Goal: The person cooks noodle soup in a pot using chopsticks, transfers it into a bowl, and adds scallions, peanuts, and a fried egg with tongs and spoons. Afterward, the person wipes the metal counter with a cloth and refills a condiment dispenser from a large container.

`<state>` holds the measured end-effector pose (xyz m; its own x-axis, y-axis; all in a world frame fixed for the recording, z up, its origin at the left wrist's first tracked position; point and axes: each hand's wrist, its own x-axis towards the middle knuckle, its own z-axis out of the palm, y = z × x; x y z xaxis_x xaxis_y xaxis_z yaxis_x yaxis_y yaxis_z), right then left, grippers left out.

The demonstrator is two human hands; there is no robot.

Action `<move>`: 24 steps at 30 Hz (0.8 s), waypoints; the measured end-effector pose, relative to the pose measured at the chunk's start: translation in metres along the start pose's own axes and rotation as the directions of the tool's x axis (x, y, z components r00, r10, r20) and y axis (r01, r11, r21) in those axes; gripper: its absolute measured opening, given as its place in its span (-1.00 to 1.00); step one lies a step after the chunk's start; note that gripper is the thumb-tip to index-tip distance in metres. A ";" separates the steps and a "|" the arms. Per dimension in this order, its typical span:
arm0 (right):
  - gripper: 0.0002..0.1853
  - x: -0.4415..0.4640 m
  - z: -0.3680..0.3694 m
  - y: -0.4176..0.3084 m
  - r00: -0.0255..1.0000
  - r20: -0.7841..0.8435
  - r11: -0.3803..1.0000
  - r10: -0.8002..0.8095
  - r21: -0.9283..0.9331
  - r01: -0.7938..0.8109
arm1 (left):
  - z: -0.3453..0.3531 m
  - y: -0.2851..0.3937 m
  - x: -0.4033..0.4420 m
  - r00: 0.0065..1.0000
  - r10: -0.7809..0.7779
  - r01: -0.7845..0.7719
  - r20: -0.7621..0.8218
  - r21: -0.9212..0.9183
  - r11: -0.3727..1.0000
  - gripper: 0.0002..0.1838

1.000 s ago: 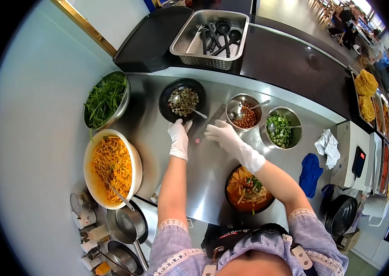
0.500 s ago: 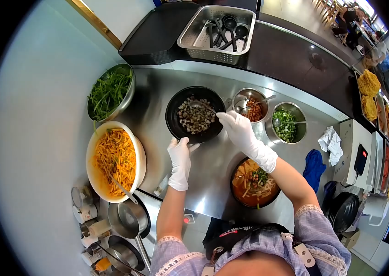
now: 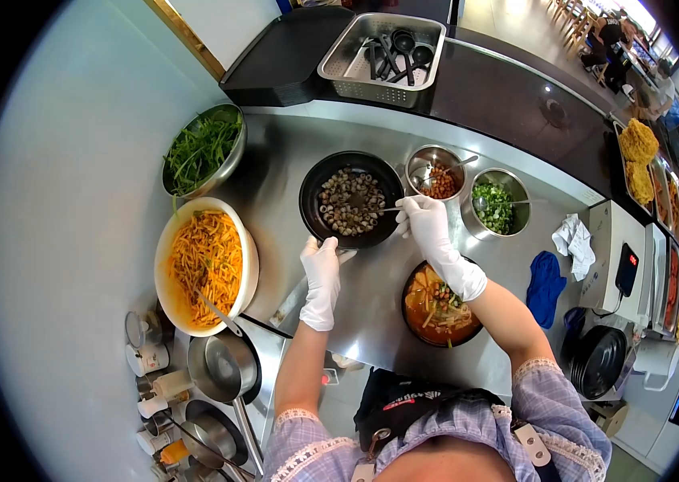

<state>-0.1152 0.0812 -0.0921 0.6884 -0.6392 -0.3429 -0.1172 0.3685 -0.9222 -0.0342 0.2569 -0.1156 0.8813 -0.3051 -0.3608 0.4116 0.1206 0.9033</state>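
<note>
My left hand point(image 3: 322, 277), in a white glove, grips the near rim of a black bowl point(image 3: 309, 210). Small snails point(image 3: 350, 197) cover the bowl's bottom. With its fingers pinched, my gloved right hand point(image 3: 428, 225) holds the thin handle of a spoon point(image 3: 389, 210) at the bowl's right side; the spoon's head is down among the snails, hard to make out. Below my right wrist stands a second black bowl point(image 3: 408, 325) of red soup with noodles, peanuts and chopped greens. Close beyond the right hand are a steel pot of peanuts point(image 3: 440, 185) and a pot of chopped scallions point(image 3: 493, 207), each with a spoon.
Leafy greens point(image 3: 207, 153) fill a steel bowl at the left. Nearer is a white tub point(image 3: 251, 261) of orange shreds with a ladle. A perforated tray point(image 3: 383, 90) of black ladles stands on the back ledge. A blue cloth point(image 3: 546, 289) lies right; saucepans point(image 3: 223, 368) sit lower left.
My right hand has come lower and closer to me, and the spoon has shifted toward the bowl's right side. The left hand still grips the rim. The whole view has shifted slightly.
</note>
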 end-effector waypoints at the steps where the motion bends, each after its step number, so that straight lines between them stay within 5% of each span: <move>1: -0.79 0.001 -0.004 0.000 1.000 -0.001 1.000 0.005 0.019 -0.005 | -0.001 0.000 -0.002 1.000 0.000 0.000 0.001 0.001 1.000 -0.77; 19: -0.82 -0.067 -0.081 -0.041 0.998 0.005 0.998 -0.065 0.024 0.065 | -0.001 -0.015 -0.015 1.000 -0.021 0.021 0.010 0.014 1.000 -0.75; 24: -0.80 -0.122 -0.139 -0.036 0.997 -0.038 0.988 -0.069 -0.142 0.063 | -0.008 -0.021 -0.010 0.999 -0.028 0.027 0.020 0.026 0.999 -0.74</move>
<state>-0.2947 0.0525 -0.0415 0.6670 -0.6883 -0.2853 -0.1744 0.2280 -0.9579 -0.0495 0.2647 -0.1327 0.8648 -0.3269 -0.3812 0.4294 0.0878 0.8988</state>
